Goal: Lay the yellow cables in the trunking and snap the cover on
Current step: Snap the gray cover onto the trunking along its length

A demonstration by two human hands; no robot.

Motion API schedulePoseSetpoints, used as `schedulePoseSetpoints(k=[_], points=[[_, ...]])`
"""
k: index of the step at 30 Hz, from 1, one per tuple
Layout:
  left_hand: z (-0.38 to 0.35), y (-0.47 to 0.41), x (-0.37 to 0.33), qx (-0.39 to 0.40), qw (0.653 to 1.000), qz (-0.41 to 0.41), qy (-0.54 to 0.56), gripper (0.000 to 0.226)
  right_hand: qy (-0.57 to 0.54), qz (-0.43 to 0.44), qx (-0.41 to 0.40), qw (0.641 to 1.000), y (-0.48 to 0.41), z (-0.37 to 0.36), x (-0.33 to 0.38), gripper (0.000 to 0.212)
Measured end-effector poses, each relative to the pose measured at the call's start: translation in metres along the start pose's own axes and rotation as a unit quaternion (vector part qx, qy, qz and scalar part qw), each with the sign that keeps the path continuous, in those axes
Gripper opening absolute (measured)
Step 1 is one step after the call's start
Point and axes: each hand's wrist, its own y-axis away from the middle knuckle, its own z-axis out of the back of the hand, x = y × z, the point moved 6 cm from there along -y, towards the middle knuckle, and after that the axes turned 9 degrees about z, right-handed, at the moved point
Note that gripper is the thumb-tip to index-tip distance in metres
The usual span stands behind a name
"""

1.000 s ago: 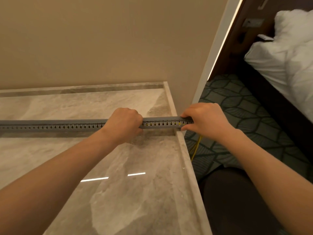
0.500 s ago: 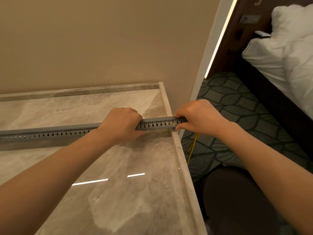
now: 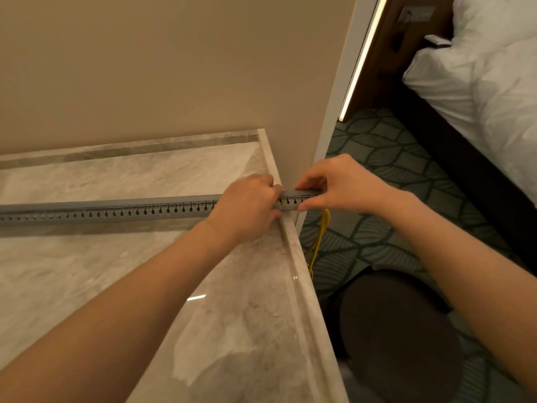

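Two-handed on trunking (image 3: 116, 210) lying left-right along bench (image 3: 203, 315): clamps left grip (image 3: 247, 205) round it, pinches its overhanging end in right grip (image 3: 328, 184); leaves cables (image 3: 321, 232) dangling just below.

Beige wall (image 3: 174, 68), patterned carpet (image 3: 377, 158), white bed (image 3: 479, 82)

The left forearm (image 3: 130, 301) and right forearm (image 3: 465, 271) are bare all the way to the wrists, and so are the left hand (image 3: 247, 207) and right hand (image 3: 334, 184). At the near right, a rounded knee (image 3: 401, 330) is covered in plain, smooth, dark fabric.
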Motion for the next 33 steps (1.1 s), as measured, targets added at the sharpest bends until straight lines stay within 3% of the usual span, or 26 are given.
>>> schedulePoseSetpoints(k=[2,5,12,19,33], points=[[0.000,-0.001,0.000,0.007,1.000,0.002,0.000,0.032,0.085,-0.019,0.076,0.993,0.005,0.002,-0.008,0.041],[0.001,-0.002,0.000,0.016,1.000,-0.001,-0.004,0.032,0.309,0.011,0.161,0.937,0.008,0.001,-0.007,0.052],[0.003,-0.003,-0.002,0.026,0.999,-0.008,-0.030,0.032,0.494,0.134,0.181,0.840,-0.012,-0.009,0.016,0.056],[0.003,-0.002,-0.003,0.025,0.999,-0.015,-0.034,0.030,0.515,0.172,0.201,0.815,-0.021,-0.012,0.024,0.057],[0.005,0.003,-0.009,-0.010,0.996,-0.050,-0.075,0.021,0.451,0.222,0.241,0.830,-0.027,-0.026,0.022,0.046]])
